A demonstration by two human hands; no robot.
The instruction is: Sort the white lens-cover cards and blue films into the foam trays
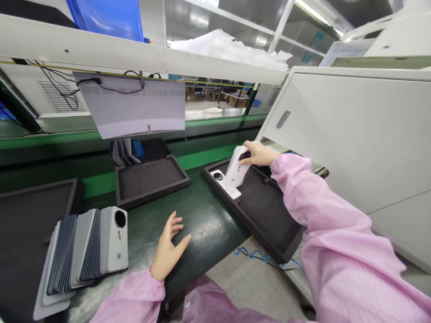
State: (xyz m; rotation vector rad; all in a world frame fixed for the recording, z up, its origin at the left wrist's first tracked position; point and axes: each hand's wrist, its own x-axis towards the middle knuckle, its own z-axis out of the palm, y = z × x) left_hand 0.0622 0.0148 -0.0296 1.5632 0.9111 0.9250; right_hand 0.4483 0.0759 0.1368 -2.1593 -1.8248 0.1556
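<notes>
Far L I have a black tray (27, 206), and by its R side a row of phone back panels (97, 246) standing on edge, long axes up-down, camera ends up. R-most one is white w/ a round black camera ring (120, 219) & small dk marks below; the others show white, grey & dk blue. Next, a smaller tray (151, 179), also black, w/ a few dk blue panels (123, 151) propped at its back L.

Mid-view, my L hand (168, 251) is over the dk green worktop (205, 224), fingers loosely spread, thumb well apart from them, nothing in its grasp.

Further R, the big tray (266, 204) sits slantwise. A flat white panel (231, 192) lies in its back L corner, long axis approx along the tray's L edge, ring end to the back, partly hidden. Over it is the held bundle (236, 169), white phone panels: long axis steep, camera end up & leaning R, plain end down L. Can't tell if the two touch. My R hand (261, 154) pinches the bundle's upper end, thumb on the near face by the dk ring, other fingers partly hidden at the top edge, opened only approx the bundle's thickness. Bundle's edges fan slightly; can't count the panels. R-most, a lt grey cabinet (353, 130).
</notes>
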